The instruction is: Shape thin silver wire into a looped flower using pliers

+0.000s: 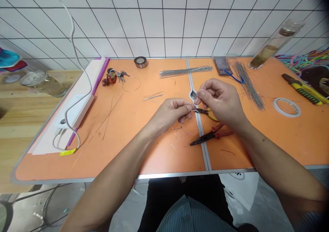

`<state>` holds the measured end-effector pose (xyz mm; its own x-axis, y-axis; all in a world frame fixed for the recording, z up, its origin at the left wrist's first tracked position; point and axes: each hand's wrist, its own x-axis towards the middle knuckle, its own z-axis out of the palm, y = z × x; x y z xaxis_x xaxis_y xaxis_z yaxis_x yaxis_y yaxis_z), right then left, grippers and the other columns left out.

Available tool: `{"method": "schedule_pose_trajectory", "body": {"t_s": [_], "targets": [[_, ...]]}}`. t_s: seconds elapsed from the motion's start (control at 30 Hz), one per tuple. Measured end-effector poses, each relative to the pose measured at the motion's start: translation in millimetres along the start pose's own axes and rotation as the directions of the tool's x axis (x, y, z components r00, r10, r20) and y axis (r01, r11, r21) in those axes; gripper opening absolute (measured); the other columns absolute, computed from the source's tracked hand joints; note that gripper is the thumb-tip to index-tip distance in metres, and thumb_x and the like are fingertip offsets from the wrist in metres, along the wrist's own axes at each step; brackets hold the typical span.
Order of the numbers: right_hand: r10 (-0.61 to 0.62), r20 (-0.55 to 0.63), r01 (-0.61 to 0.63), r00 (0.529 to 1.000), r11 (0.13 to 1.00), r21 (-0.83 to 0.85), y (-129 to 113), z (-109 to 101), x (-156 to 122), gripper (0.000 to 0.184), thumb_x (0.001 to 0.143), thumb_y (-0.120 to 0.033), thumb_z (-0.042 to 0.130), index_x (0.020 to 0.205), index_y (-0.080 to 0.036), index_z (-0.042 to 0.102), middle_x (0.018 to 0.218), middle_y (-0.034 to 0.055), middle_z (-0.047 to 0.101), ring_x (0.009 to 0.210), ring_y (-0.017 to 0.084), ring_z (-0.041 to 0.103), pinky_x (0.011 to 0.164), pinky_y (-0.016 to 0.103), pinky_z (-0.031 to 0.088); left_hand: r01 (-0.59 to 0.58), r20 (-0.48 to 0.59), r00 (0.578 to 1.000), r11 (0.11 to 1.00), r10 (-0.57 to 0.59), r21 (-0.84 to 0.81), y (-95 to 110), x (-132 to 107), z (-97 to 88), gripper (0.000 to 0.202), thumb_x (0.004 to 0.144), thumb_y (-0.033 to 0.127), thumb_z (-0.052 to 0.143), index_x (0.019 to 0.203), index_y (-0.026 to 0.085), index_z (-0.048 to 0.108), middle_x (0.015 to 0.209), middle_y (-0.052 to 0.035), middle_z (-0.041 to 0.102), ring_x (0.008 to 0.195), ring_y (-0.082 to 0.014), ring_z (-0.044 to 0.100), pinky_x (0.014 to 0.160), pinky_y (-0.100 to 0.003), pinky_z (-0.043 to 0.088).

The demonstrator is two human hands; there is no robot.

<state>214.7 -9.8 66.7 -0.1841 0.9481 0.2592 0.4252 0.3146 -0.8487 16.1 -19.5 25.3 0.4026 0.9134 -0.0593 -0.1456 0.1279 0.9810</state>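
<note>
Close together over the table's centre seam, both my hands are closed in a pinch. My left hand [178,111] grips a thin wire [195,111] between thumb and fingertips. Thumb and index finger of my right hand [218,96] pinch at the same fine wire, though its upper part is hard to make out. Thin loops of wire [181,130] hang or lie just below the left hand. Under the right hand sit pliers with yellow handles [202,111], partly covered by it. Nearer me lie red-handled long-nose pliers [205,137], jaws pointing left.
Bundles of straight wire [185,71] and tied wire [249,84] lie at the back. Around them are a phone [221,66], dark tape [141,62], white tape [287,107], a utility knife [302,89], keys [120,75], a power strip [77,111] and a glass tube [275,46].
</note>
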Motion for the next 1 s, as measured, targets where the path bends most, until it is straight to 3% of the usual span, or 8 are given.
{"method": "schedule_pose_trajectory", "body": {"t_s": [0.33, 0.53, 0.63, 0.7, 0.77, 0.83, 0.9, 1.0], "targets": [[-0.068, 0.087, 0.053, 0.994, 0.985, 0.162, 8, -3, 3, 0.034, 0.098, -0.051, 0.081, 0.084, -0.024, 0.066, 0.073, 0.0020, 0.075, 0.057, 0.015, 0.060, 0.054, 0.030, 0.047, 0.053, 0.008, 0.999, 0.994, -0.054, 0.094, -2, -2, -0.5, 0.021, 0.087, 0.037, 0.082, 0.081, 0.018, 0.076, 0.072, -0.0012, 0.068, 0.057, -0.0084, 0.050, 0.055, -0.025, 0.035], [-0.023, 0.086, 0.006, 0.996, 0.979, 0.202, 13, 0, 4, 0.038, 0.096, -0.057, 0.083, 0.087, -0.024, 0.067, 0.073, 0.0012, 0.074, 0.054, 0.014, 0.057, 0.053, 0.030, 0.046, 0.080, -0.066, 0.995, 0.991, -0.073, 0.110, 0, -2, 4.4, 0.015, 0.080, 0.031, 0.079, 0.077, 0.018, 0.072, 0.068, 0.0009, 0.064, 0.054, -0.0078, 0.045, 0.053, -0.026, 0.030], [-0.080, -0.022, 0.082, 0.997, 0.989, 0.124, 20, 2, 4, 0.032, 0.100, -0.055, 0.080, 0.097, -0.026, 0.068, 0.077, 0.0015, 0.075, 0.058, 0.016, 0.061, 0.057, 0.032, 0.048, 0.077, -0.113, 0.992, 0.990, -0.064, 0.115, -1, 0, 4.4, 0.015, 0.077, 0.032, 0.077, 0.075, 0.018, 0.072, 0.065, 0.0007, 0.063, 0.055, -0.0085, 0.046, 0.054, -0.026, 0.032], [-0.233, -0.159, 0.226, 0.959, 0.972, -0.064, 24, 1, 4, 0.020, 0.104, -0.046, 0.077, 0.107, -0.027, 0.070, 0.088, 0.0037, 0.078, 0.070, 0.019, 0.068, 0.065, 0.035, 0.053, 0.080, -0.147, 0.987, 0.989, -0.061, 0.124, -2, 2, 3.0, 0.016, 0.076, 0.032, 0.077, 0.073, 0.017, 0.072, 0.064, 0.0005, 0.063, 0.055, -0.0088, 0.046, 0.055, -0.026, 0.033], [-0.447, -0.185, 0.370, 0.875, 0.865, -0.340, 28, -1, 4, 0.010, 0.105, -0.034, 0.074, 0.112, -0.027, 0.074, 0.103, 0.0066, 0.081, 0.087, 0.023, 0.074, 0.076, 0.039, 0.055, 0.087, -0.174, 0.983, 0.987, -0.063, 0.132, -3, 3, 1.0, 0.016, 0.075, 0.032, 0.077, 0.073, 0.017, 0.071, 0.064, 0.0004, 0.063, 0.055, -0.0088, 0.046, 0.055, -0.026, 0.033], [-0.599, -0.044, 0.479, 0.800, 0.680, -0.555, 31, -4, 4, 0.012, 0.106, -0.024, 0.067, 0.111, -0.028, 0.077, 0.115, 0.0069, 0.082, 0.098, 0.026, 0.075, 0.083, 0.043, 0.055, 0.091, -0.192, 0.979, 0.986, -0.063, 0.141, -3, 3, -1.0, 0.015, 0.076, 0.031, 0.077, 0.073, 0.018, 0.071, 0.065, 0.0003, 0.063, 0.054, -0.0084, 0.045, 0.054, -0.026, 0.032], [-0.661, 0.115, 0.561, 0.741, 0.516, -0.647, 34, -6, 5, 0.022, 0.106, -0.018, 0.061, 0.111, -0.030, 0.079, 0.123, 0.0052, 0.082, 0.105, 0.027, 0.075, 0.085, 0.044, 0.054, 0.089, -0.202, 0.978, 0.986, -0.059, 0.141, -2, 3, -2.1, 0.015, 0.076, 0.031, 0.077, 0.072, 0.018, 0.070, 0.065, 0.0004, 0.063, 0.054, -0.0084, 0.045, 0.054, -0.026, 0.032], [-0.714, 0.251, 0.646, 0.653, 0.352, -0.678, 40, -9, 7, 0.029, 0.106, -0.012, 0.060, 0.115, -0.032, 0.078, 0.136, 0.0029, 0.080, 0.116, 0.027, 0.073, 0.086, 0.043, 0.052, 0.078, -0.211, 0.976, 0.988, -0.048, 0.136, 0, 3, -2.3, 0.014, 0.075, 0.028, 0.077, 0.069, 0.018, 0.068, 0.064, 0.0007, 0.062, 0.055, -0.0088, 0.046, 0.054, -0.026, 0.033]]}}
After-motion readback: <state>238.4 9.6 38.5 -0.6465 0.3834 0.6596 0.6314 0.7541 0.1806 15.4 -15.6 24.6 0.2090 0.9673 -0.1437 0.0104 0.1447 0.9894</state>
